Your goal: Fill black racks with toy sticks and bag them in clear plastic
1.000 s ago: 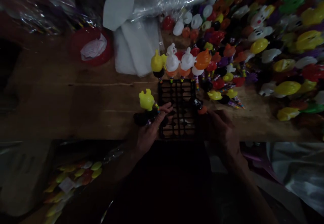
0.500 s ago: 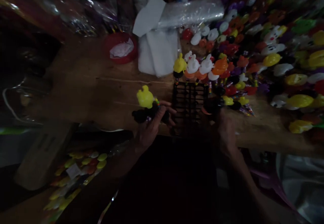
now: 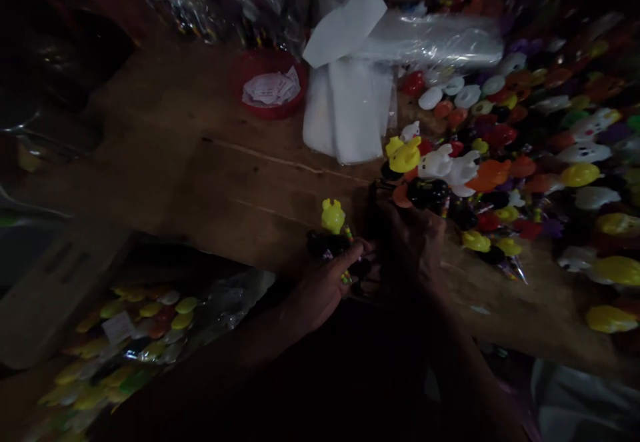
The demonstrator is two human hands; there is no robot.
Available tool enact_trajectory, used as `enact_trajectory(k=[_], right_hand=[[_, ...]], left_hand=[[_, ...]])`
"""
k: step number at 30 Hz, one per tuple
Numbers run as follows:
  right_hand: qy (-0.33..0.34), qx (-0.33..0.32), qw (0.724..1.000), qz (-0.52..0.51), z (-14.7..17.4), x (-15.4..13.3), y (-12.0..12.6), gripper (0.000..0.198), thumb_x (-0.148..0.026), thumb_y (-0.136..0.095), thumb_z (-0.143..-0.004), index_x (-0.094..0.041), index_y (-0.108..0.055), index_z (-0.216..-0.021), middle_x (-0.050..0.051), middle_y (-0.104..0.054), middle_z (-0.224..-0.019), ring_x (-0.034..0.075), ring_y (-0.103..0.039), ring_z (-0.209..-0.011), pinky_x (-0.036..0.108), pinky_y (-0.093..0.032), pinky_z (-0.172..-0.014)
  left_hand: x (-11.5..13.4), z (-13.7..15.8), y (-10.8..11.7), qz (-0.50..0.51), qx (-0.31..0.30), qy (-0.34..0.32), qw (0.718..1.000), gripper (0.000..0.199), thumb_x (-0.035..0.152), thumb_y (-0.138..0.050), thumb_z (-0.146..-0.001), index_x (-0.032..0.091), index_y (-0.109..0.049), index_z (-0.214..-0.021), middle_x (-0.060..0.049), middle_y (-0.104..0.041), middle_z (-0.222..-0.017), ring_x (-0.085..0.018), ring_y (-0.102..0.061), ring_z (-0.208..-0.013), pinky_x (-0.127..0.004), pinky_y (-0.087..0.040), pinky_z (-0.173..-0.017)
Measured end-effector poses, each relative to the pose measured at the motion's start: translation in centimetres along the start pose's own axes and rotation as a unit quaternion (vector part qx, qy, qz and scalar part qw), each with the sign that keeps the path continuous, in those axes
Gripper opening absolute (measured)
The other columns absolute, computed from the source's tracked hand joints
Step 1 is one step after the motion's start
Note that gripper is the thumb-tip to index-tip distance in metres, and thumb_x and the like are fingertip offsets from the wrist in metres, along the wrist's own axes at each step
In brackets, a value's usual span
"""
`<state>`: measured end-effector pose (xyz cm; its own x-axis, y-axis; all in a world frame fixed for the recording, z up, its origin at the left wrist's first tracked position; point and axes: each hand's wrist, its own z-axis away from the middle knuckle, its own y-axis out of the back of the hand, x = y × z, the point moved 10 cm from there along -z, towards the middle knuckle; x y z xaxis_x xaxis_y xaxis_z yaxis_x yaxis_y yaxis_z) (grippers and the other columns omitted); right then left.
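My left hand [image 3: 325, 289] is closed around several toy-topped sticks. One has a yellow animal-shaped head [image 3: 333, 216] and a striped stem; a dark head [image 3: 323, 245] sits beside it. My right hand [image 3: 420, 242] is closed at a stick with a shiny black and orange topper [image 3: 428, 193], its fingers dim below the topper. That hand is over the dark grid rack, which is mostly hidden by shadow and the hand. Along the rack's far edge stand toy-topped sticks with a yellow head [image 3: 405, 155], white heads [image 3: 436, 161] and an orange head [image 3: 490, 175].
A large heap of coloured toppers [image 3: 580, 173] covers the right of the wooden table [image 3: 240, 189]. Behind are a red bowl [image 3: 270, 110] of paper slips, flat clear bags [image 3: 355, 115] and a plastic roll [image 3: 435, 39]. Bagged toppers [image 3: 150, 309] lie low on the left.
My right hand has moved left and forward with the black and orange topper, to the rack's far row. My left hand still grips its sticks near the rack. The whole view has shifted.
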<state>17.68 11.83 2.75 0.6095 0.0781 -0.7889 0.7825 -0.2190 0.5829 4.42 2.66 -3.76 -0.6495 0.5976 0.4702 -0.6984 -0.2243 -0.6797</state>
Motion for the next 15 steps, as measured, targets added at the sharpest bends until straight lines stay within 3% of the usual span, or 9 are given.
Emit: enact_trajectory(k=[5, 11, 15], right_hand=[[0.01, -0.007, 0.997, 0.074, -0.4, -0.1, 0.0, 0.03, -0.048, -0.065, -0.09, -0.021, -0.072, -0.078, 0.007, -0.074, -0.074, 0.021, -0.064, -0.062, 0.033, -0.049, -0.06], [0.083, 0.009, 0.985, 0.151, -0.7, -1.8, -0.4, 0.035, -0.049, -0.063, -0.09, -0.021, -0.071, -0.072, 0.008, -0.072, -0.073, 0.022, -0.065, -0.066, 0.033, -0.049, -0.063], [0.086, -0.003, 0.985, 0.149, -0.7, -1.9, -0.6, 0.035, -0.046, -0.058, -0.093, -0.021, -0.07, -0.071, 0.007, -0.07, -0.071, 0.02, -0.062, -0.062, 0.033, -0.047, -0.062]], left_hand=[[0.2, -0.1, -0.2, 0.005, -0.013, -0.002, 1.0, 0.026, 0.042, -0.079, -0.083, 0.02, -0.073, -0.094, -0.006, -0.073, -0.106, -0.027, -0.069, -0.106, -0.04, -0.053, -0.094], [0.4, 0.0, 0.0, -0.007, 0.005, 0.009, 1.0, 0.02, 0.039, -0.077, -0.083, 0.021, -0.072, -0.091, -0.001, -0.069, -0.099, -0.02, -0.066, -0.099, -0.034, -0.054, -0.088], [0.2, 0.0, 0.1, -0.018, 0.005, 0.003, 1.0, 0.026, 0.044, -0.079, -0.081, 0.021, -0.072, -0.091, -0.001, -0.07, -0.097, -0.02, -0.066, -0.098, -0.033, -0.053, -0.087]])
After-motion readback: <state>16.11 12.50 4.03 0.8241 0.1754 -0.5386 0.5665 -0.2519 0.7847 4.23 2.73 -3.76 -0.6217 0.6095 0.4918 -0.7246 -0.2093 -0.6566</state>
